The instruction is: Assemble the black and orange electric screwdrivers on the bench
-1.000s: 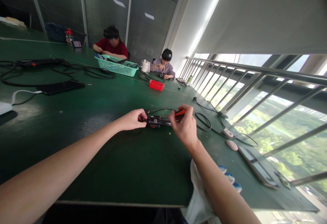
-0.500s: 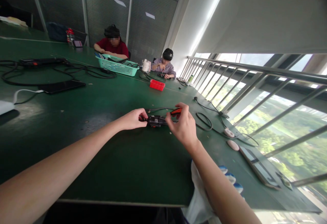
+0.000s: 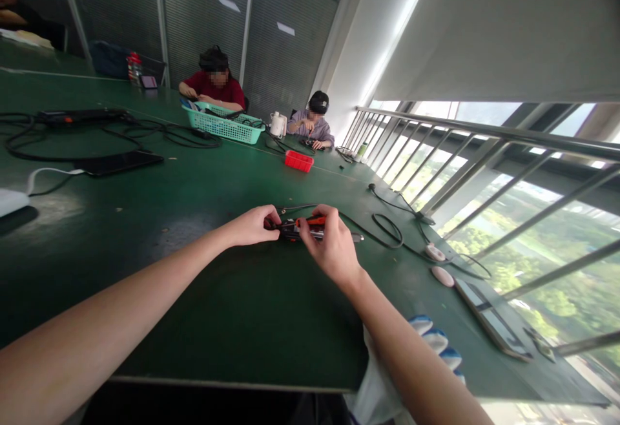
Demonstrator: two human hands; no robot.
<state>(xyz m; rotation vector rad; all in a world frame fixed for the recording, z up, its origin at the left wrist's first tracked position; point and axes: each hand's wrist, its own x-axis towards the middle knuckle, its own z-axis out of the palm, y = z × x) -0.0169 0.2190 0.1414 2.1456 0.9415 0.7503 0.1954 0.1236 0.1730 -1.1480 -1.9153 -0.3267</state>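
Note:
A long black device [image 3: 289, 236] with a pale tip at its right end lies on the green table in front of me. I cannot make out its exact kind. At its left end, the closed fingers of my left hand [image 3: 256, 226] grip it. Closed around the orange handle of a screwdriver [image 3: 317, 221], my right hand [image 3: 334, 244] is over the middle of the device. The screwdriver's thin shaft points left, towards my left fingertips. Whether its tip touches the device is hidden by the fingers. A dark cable runs behind both hands.
Beyond my hands stand a red tray [image 3: 299, 161] and a green basket [image 3: 227, 124] of tools. Cables and a dark tablet [image 3: 121, 162] lie left. To my right are a looped cable [image 3: 387, 230], a white-and-blue glove [image 3: 438, 341], a phone [image 3: 491, 318] and a railing. Several people sit farther off.
My right hand has moved left along the device with the screwdriver, whose shaft now points at the left end. The device's right tip has come into view. My left hand stays in place.

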